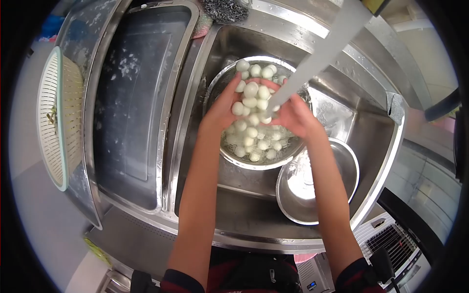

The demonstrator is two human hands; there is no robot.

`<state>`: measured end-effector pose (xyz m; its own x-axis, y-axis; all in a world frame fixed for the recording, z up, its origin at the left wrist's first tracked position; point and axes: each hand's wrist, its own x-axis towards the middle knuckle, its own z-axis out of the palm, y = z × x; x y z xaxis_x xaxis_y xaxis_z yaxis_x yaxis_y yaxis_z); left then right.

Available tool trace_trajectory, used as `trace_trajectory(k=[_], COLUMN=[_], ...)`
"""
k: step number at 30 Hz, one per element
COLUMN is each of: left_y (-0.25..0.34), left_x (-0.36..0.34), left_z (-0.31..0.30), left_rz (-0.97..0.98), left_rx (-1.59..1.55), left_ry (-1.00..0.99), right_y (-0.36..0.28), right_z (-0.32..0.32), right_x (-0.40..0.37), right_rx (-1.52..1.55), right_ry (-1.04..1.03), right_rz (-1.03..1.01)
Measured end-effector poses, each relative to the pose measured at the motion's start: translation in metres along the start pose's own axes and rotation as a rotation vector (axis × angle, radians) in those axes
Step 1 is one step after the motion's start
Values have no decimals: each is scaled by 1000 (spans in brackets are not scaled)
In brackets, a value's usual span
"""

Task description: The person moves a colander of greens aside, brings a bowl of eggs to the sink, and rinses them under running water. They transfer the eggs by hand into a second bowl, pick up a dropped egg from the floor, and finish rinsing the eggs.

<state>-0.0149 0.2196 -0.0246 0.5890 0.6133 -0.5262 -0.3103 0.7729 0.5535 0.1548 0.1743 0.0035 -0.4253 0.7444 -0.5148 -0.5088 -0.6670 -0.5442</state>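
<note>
Many small, pale, peeled eggs (250, 90), the size of quail eggs, fill a round metal bowl (259, 167) of bubbling water in the sink. My left hand (222, 110) cups a heap of them from the left. From the other side, my right hand (299, 116) curves around the same heap, its fingers partly under the eggs. Both palms face inward, and some fingers are hidden by eggs and water. A broad stream of water (320, 56) falls from the tap at the upper right, landing near my right fingers.
A second metal bowl (293, 202) rests in the sink (244, 205), partly behind my right forearm. Left of it lies a wet, deep metal tray (132, 107). A slotted plastic basket (73, 117) stands farther left. Dark scouring wool (225, 10) sits on the back ledge.
</note>
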Motion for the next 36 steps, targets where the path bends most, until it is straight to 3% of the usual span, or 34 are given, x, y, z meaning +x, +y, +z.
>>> trace_trajectory(k=[2, 4, 6, 7, 9, 10, 12, 16, 18, 22, 23, 24, 25, 26, 27, 30, 31, 32, 33, 34, 35, 36], left_y=[15, 19, 20, 19, 15, 9, -13, -34, -31, -41, -45, -49, -42, -31, -20, 13, 10, 12, 14, 13, 1, -17], left_x=[-22, -37, -49, -51, -53, -48, -27, 11, 21, 42, 47, 51, 44, 29, 12, -34, -38, -46, -56, -65, -69, -70], left_z=[16, 28, 32, 32, 28, 19, -10, -21, -12, -18, -23, -29, -22, -8, 5, 28, 24, 22, 22, 23, 17, 4], left_rz=[-104, -72, 29, 30, 206, 207, 263, 292, 12, -160, -83, -7, -4, -32, -63, -38, 52, 52, 107, 159, 157, 203], left_rx=[28, 116, 509, 509, 582, 584, 608, 738, 277, 168, 169, 171, 174, 79, -17, 55, 147, 146, 373, 600, 598, 676], left_ry=[-33, 18, 122, 122, 294, 295, 512, 546, 700, 703, 494, 286, 283, 154, 27, -7, 74, 74, 198, 321, 319, 448], right_y=[-16, -27, -37, -40, -41, -35, -19, 20, 23, 14, 18, 19, 19, 21, 7, -10, -17, -24, -28, -28, -27, -26], right_z=[9, 12, 15, 10, -4, -11, -25, -33, -16, 9, 4, -2, -3, -3, 15, 8, 8, 9, 8, 5, 1, -1], right_x=[-18, -32, -42, -43, -42, -35, -21, 12, 17, 12, 15, 13, 9, 5, -10, -28, -35, -43, -50, -56, -60, -61], right_rx=[-41, -217, -318, -446, -638, -636, -853, -745, -213, 49, 130, 127, 99, 72, 23, -129, -129, -354, -578, -578, -735, -893], right_ry=[10, 60, 125, 229, 398, 397, 508, 649, 618, 524, 376, 374, 240, 107, 158, 96, 96, 178, 262, 266, 353, 438], right_rz=[7, -15, -27, -17, 16, 14, -105, -107, -104, 66, 73, 69, 78, 87, 62, 26, 26, 7, -11, -7, 20, 44])
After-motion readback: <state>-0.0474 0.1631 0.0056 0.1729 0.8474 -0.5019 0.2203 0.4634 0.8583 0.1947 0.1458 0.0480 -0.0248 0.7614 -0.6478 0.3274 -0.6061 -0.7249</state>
